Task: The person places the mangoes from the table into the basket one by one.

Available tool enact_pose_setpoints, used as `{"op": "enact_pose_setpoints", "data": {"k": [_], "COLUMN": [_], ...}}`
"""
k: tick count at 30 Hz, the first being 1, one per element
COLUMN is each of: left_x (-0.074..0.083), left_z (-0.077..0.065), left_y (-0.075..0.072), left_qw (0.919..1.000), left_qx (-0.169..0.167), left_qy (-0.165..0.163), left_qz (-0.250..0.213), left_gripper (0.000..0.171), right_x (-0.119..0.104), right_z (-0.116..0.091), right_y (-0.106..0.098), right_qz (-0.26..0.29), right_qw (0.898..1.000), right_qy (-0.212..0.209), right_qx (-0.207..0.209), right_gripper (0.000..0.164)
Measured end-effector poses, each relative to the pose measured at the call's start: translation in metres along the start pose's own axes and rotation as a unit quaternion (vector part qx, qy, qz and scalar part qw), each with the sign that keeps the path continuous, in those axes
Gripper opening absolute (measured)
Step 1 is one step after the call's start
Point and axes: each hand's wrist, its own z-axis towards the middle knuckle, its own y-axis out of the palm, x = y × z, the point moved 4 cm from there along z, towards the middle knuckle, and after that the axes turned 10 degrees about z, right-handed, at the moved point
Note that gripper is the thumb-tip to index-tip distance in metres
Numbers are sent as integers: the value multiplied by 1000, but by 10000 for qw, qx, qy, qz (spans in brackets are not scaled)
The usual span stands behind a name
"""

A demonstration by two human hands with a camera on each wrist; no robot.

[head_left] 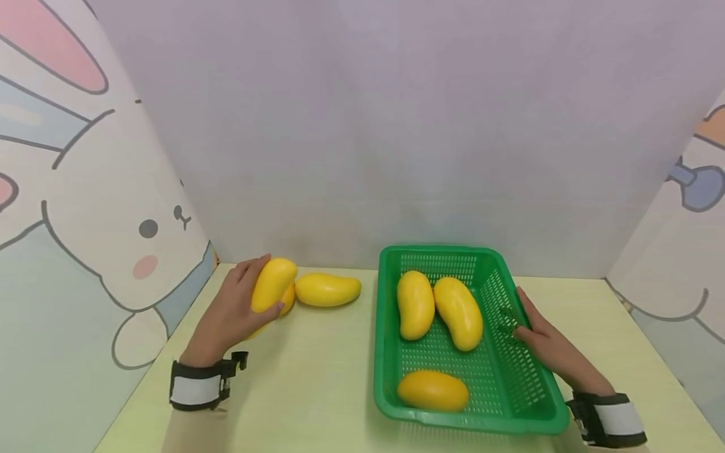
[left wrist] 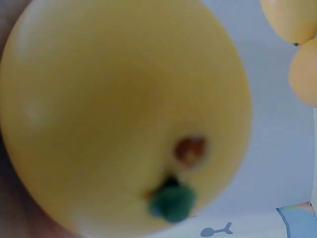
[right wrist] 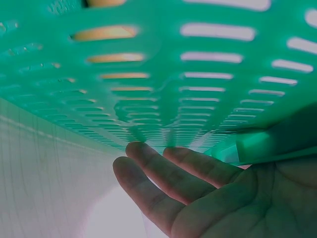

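My left hand (head_left: 232, 308) grips a yellow mango (head_left: 274, 283), thumb on the near side and fingers round the far side. Close up in the left wrist view, the rounded end of this mango (left wrist: 114, 99) shows a brown spot and a small green piece. Partly hidden behind it lies a deeper yellow mango (head_left: 288, 299), with another yellow mango (head_left: 327, 290) to its right on the table. On the right side of the green basket (head_left: 381, 352), my right hand (head_left: 546, 343) holds the rim, thumb over the inside. The right wrist view has its fingers (right wrist: 153, 166) along the slotted outer wall.
Inside the basket, two yellow mangoes (head_left: 416, 306) lie side by side toward the back, and an orange-yellow mango (head_left: 433, 391) lies at the front. A pale wall (head_left: 362, 138) rises behind the light table (head_left: 317, 377). Panels with cartoon drawings (head_left: 113, 251) stand at both sides.
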Motion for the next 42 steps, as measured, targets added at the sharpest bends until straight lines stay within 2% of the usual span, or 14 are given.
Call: {"op": "enact_pose_setpoints", "data": {"k": [17,42], "left_x": [13,40], "left_z": [2,3], "left_y": [-2,-4], "left_qw": [9994,9970], "left_qx": [219,147], "left_qy": [285,719], "left_qz": [-18,-256], "left_gripper": [81,86], "right_x": [2,1], "right_z": [0,1], "right_y": [1,1], "right_qz": [35,-50], "right_qw": [10000,9999], "right_qy": [-56,-87], "right_qx": [17,31], "right_gripper": [79,79]}}
